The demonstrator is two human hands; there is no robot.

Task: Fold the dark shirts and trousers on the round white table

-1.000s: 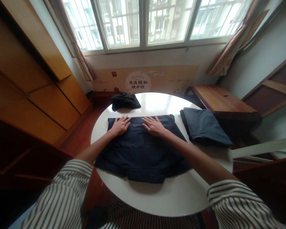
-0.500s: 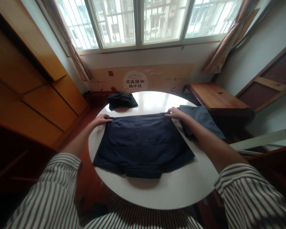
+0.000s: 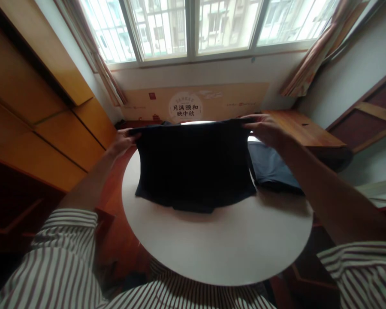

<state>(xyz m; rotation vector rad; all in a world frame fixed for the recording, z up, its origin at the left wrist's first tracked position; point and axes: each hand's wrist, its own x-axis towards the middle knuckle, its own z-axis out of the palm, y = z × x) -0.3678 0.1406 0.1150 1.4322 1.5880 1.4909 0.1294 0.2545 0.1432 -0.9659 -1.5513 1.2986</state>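
Head view: from where I sit, I have the left hand (image 3: 125, 139) and the right hand (image 3: 266, 128) spread wide, one at each upper corner of a dark cloth (image 3: 194, 167). The left hand is closed on its corner, gripping the edge between thumb and fingers. The right hand pinches the opposite corner, a little higher in my picture. Between them the upper edge runs nearly straight, and the cloth hangs down from it as one broad panel over the white round desk (image 3: 218, 249). It looks almost black to me against the light, so I cannot make out its folds or seams. The lower edge bows downward, with a short flap at its middle; I cannot tell whether it touches the desktop.

On the right part of the desk I see a blue-grey folded cloth (image 3: 273, 165), just beside the hanging panel and partly hidden by the right forearm. Both arms come out of striped sleeves (image 3: 64, 249) that end in cuffs near the elbows. Past the desk, I have a wooden side table (image 3: 312, 131) on the right, a beige banner (image 3: 141, 101) with dark characters along the wall, and a barred window (image 3: 225, 25) above it. Orange-brown cabinets (image 3: 80, 135) fill the left side.
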